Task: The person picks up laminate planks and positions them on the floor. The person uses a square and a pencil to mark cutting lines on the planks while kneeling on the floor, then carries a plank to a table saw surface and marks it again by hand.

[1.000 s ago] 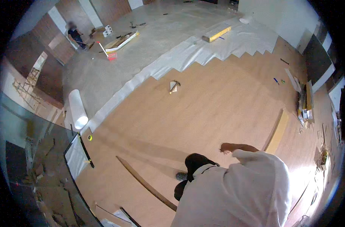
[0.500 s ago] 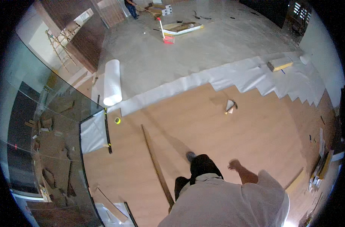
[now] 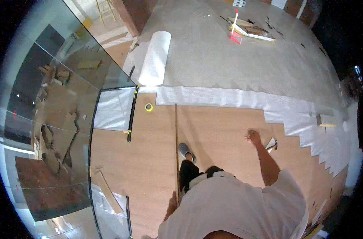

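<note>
A long, narrow wooden floor plank point(image 3: 176, 159) stretches ahead beside my left leg, seen nearly edge-on. My left hand point(image 3: 172, 204) is closed at its near end, with the fingers partly hidden by my shirt. Out to the right, my right hand point(image 3: 252, 136) hangs over the wood-look floor point(image 3: 225, 123) with loosely bent fingers apart and nothing in them. Close to that hand, a hammer point(image 3: 275, 146) lies by a small white piece point(image 3: 270, 143) on the floor. My shod left foot point(image 3: 187, 152) is just right of the plank.
White underlay point(image 3: 217, 97) borders the laid boards in steps, with an underlay roll point(image 3: 155, 57) beyond. A yellow tape roll point(image 3: 149, 107) lies near the glass partition point(image 3: 70, 119). An offcut point(image 3: 109, 191) lies lower left. A red-and-white long-handled dustpan point(image 3: 235, 36) stands on the concrete.
My view has turned left, so the room has shifted rightward. The plank, slanted before, now points straight ahead. My right arm reaches farther forward, and my left hand has come into view.
</note>
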`<state>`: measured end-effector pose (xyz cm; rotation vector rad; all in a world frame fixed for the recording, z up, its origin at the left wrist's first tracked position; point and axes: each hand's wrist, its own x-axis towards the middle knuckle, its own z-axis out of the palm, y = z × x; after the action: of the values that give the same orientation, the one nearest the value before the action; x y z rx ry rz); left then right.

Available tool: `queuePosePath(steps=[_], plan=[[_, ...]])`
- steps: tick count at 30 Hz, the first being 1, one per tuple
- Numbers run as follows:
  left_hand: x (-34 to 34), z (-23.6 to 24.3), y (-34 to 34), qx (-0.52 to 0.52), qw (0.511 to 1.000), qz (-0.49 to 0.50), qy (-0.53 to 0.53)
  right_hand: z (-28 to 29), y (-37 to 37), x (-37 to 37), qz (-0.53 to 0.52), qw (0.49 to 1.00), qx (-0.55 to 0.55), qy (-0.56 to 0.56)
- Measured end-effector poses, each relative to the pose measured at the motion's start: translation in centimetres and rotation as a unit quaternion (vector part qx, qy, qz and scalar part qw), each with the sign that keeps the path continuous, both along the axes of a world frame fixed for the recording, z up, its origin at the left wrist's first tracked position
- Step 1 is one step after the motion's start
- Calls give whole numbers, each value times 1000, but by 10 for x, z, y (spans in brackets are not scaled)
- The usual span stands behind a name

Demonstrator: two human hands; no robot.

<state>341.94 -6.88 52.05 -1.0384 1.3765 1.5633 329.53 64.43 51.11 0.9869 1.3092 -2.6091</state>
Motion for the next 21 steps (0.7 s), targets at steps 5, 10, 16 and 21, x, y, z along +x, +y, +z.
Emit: queuePosePath(steps=[5, 10, 16, 21], plan=[[-123, 0, -12, -12, 1000, 3, -7, -16, -87, 60, 302, 901, -23, -310], [-266, -7, -15, -21, 999, -12, -31, 39, -149, 16, 403, 859, 209, -237], [-410, -22, 49, -41, 998, -1, -38, -9, -39, -102, 213, 916, 33, -338], [-497, -22, 108, -47, 997, 26, -50, -31, 108, -319, 23, 955, 138, -262]])
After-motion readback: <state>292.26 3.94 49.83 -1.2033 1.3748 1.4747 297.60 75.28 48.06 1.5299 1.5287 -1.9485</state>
